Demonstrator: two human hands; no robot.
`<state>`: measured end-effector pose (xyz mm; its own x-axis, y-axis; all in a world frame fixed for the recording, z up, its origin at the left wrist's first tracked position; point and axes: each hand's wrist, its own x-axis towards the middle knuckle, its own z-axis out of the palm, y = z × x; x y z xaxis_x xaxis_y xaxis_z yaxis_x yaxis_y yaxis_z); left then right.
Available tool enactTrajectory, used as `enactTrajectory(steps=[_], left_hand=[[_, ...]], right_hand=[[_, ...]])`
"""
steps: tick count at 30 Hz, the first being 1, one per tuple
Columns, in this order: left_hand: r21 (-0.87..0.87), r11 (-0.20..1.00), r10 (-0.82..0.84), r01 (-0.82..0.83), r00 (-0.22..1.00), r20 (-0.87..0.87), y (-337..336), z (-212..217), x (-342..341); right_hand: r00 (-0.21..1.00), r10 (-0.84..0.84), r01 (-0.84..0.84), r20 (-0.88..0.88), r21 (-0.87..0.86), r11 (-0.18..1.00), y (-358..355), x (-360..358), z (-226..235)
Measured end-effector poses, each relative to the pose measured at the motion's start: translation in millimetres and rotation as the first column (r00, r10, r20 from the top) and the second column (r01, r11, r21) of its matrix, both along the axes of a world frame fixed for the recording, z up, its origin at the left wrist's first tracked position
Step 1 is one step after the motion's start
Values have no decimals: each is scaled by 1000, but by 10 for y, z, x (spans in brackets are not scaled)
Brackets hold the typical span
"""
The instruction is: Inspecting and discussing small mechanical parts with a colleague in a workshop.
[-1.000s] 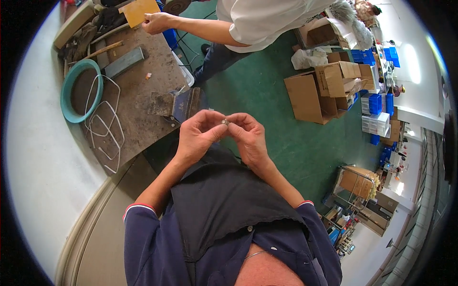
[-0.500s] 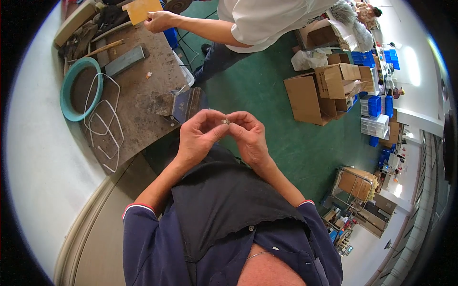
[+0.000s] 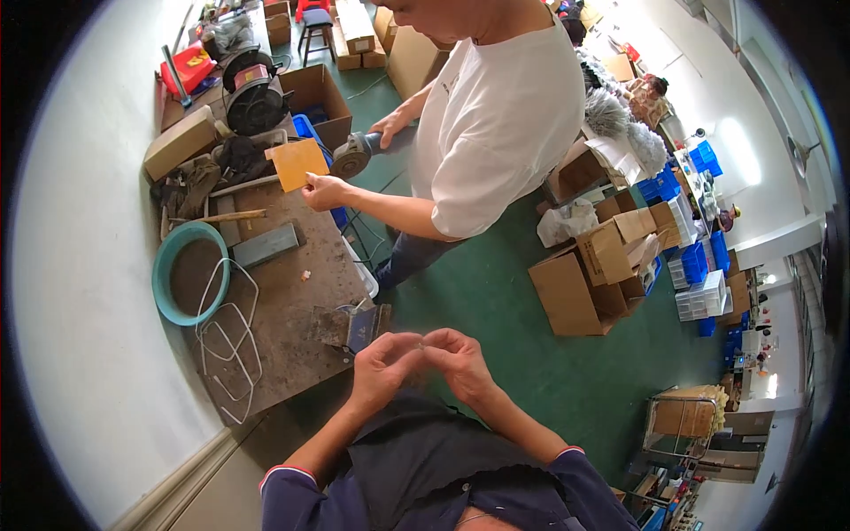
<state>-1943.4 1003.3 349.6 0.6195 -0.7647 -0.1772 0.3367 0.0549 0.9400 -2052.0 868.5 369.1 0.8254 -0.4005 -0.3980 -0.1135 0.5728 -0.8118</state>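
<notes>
My left hand (image 3: 381, 370) and my right hand (image 3: 464, 365) meet in front of my dark apron, thumbs and forefingers pinched together. Between the fingertips is a small pale piece (image 3: 421, 346), mostly covered and too small to name. Just beyond my left hand, a blue-grey bench vise (image 3: 362, 329) sits at the workbench edge. Across the bench corner a co-worker in a white shirt holds a yellow-orange square sheet (image 3: 299, 165) in one hand. The co-worker's other hand grips an angle grinder (image 3: 352, 156).
On the brown workbench (image 3: 288, 367) lie a teal ring-shaped basin (image 3: 160, 288), bent white wire (image 3: 254, 358), a grey block (image 3: 266, 245) and a wooden-handled tool (image 3: 232, 216). Open cardboard boxes (image 3: 567, 296) stand on the green floor at right. A wheeled cart (image 3: 677, 416) is farther right.
The view has tilted up, so the hands and bench sit lower in it and the co-worker's grinder now shows. My hands keep the same pinch.
</notes>
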Motion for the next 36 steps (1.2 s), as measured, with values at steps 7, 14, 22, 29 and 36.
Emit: enactTrajectory(steps=[7,14,22,29,36], left_hand=[[33,999,33,-29,992,-124,21,-29,56],[71,997,35,-31,998,-48,51,-49,98],[21,997,77,-76,996,-40,60,-23,168],[-124,946,263,-299,933,-244,-21,131,844],[-261,881,260,-394,866,-427,-159,182,1226]], right_hand=[[1000,-2,4,-30,44,999,21,92,-48],[1000,-1,2,-31,25,1000,50,130,-57],[999,-18,20,-32,43,999,94,184,-5],[991,60,-54,-116,54,997,99,118,-56],[979,70,-57,-194,75,996,111,56,-102]])
